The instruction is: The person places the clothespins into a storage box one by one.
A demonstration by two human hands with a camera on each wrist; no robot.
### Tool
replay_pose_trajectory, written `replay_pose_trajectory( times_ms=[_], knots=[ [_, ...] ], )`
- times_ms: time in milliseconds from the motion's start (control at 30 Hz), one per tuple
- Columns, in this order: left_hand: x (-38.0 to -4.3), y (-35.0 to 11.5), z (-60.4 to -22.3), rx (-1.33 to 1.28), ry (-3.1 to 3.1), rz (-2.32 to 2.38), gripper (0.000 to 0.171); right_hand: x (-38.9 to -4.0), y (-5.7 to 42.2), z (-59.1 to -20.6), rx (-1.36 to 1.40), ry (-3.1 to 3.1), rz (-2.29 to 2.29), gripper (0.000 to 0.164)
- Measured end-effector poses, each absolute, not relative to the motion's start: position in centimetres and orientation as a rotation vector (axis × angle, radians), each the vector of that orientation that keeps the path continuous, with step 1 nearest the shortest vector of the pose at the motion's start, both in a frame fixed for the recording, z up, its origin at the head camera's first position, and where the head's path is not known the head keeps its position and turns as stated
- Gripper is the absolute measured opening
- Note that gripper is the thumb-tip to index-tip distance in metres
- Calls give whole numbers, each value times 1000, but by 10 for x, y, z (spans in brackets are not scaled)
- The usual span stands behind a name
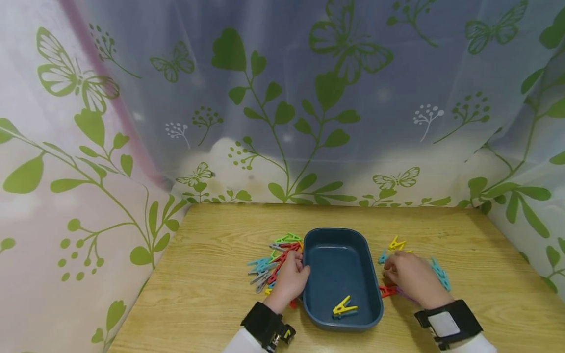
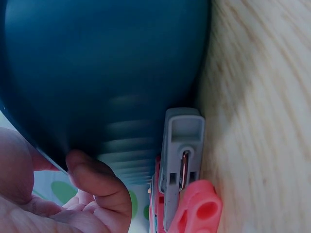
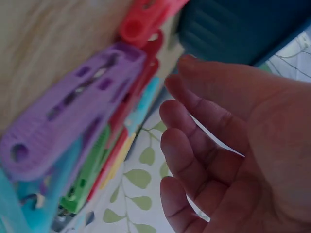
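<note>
A dark blue plastic tub point(image 1: 337, 260) stands in the middle of the table, with a yellow clothespin point(image 1: 343, 306) and a darker blue-green one near its front end. My left hand point(image 1: 289, 275) pinches the tub's left rim between thumb and fingers. Just outside that wall lies a grey clothespin point(image 2: 182, 145), close to a red one point(image 2: 201, 206). On the other side, my right hand point(image 1: 417, 277) hovers low over scattered clothespins, its fingers loosely bent and holding nothing. A purple clothespin point(image 3: 73, 109) and a red one point(image 3: 148, 17) lie near its fingertips.
A heap of mixed clothespins point(image 1: 265, 267) lies left of the tub. Right of it are yellow clothespins point(image 1: 396, 243) and light blue ones point(image 1: 440, 274). A printed curtain point(image 1: 282, 122) hangs along the back and sides of the wooden table point(image 1: 212, 294).
</note>
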State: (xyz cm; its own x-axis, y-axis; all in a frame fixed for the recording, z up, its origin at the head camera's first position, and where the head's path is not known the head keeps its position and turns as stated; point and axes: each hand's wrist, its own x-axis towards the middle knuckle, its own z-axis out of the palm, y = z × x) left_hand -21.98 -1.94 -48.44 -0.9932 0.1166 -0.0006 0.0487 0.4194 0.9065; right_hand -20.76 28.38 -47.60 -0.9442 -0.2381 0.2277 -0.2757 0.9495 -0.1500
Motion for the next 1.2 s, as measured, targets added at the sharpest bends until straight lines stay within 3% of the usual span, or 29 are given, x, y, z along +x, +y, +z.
replay_pose_trajectory(
  times_ms=[733,1200],
  knots=[
    [-220,-20,-485,187,2615,1637,25,-207,288,-472,403,-2798,260,11],
    [-219,-20,-484,168,2608,1632,26,-173,232,-434,618,-2636,298,15]
  ],
)
